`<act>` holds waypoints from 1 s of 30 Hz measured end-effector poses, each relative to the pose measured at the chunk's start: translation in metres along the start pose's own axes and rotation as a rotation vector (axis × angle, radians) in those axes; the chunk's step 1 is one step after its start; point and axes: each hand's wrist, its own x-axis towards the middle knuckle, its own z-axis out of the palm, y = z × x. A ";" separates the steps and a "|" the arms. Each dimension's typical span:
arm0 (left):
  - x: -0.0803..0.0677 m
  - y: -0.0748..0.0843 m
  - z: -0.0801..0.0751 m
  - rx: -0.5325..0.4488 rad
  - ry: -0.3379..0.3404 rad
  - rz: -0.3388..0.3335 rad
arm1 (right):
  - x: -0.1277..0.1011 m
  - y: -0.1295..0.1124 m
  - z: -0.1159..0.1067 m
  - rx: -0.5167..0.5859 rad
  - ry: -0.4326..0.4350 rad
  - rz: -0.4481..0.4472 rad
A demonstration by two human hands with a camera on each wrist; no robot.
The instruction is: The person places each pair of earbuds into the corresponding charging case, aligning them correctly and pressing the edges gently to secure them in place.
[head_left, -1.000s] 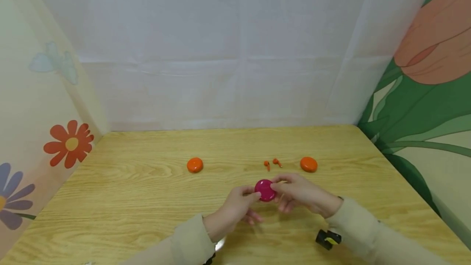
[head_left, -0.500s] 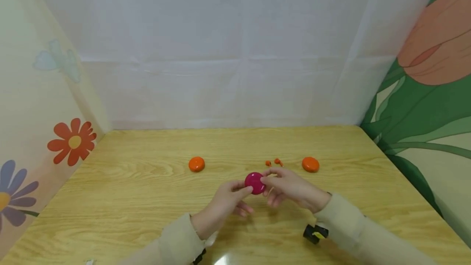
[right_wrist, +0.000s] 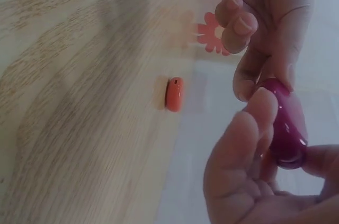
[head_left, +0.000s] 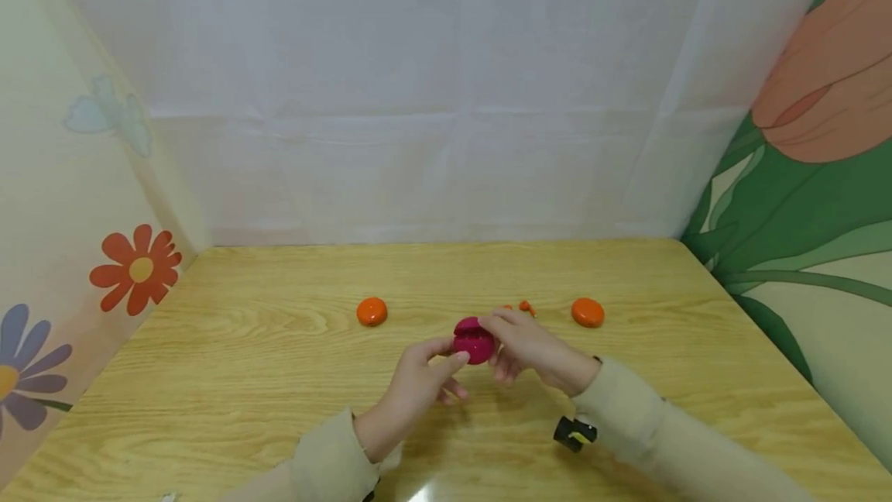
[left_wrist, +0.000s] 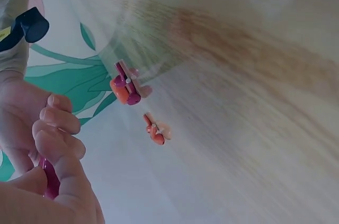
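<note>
Over the middle of the desk (head_left: pixel 244 378), the left hand (head_left: pixel 418 378) and right hand (head_left: pixel 533 345), fingers curled, both pinched the magenta case (head_left: pixel 477 346), its lid ajar. One orange case (head_left: pixel 372 311) lay nearer the far-left corner, a second orange case (head_left: pixel 588 312) nearer the far-right. Between these, orange earbuds (head_left: pixel 526 306) sat partly behind the right hand; the left wrist view also showed magenta earbuds (left_wrist: pixel 133 97).

The head camera looks forward and down on the wooden table (head_left: pixel 244 378) from farther off; close wrist cameras skim it, left toward painted green leaves (left_wrist: pixel 69 77), right toward a red flower (right_wrist: pixel 209 34). All share the magenta earbud case (head_left: pixel 474 349).
</note>
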 end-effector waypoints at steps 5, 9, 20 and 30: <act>0.000 0.001 -0.001 0.011 0.001 0.036 | 0.002 -0.001 -0.001 0.024 -0.013 0.011; 0.001 -0.001 -0.003 0.010 -0.009 0.054 | 0.001 -0.003 -0.004 0.028 -0.044 -0.001; 0.003 -0.001 -0.011 -0.037 0.049 0.055 | -0.008 -0.004 -0.029 -0.059 0.059 0.046; 0.001 0.002 -0.014 -0.047 0.066 0.050 | -0.018 0.016 -0.053 -0.093 0.116 0.052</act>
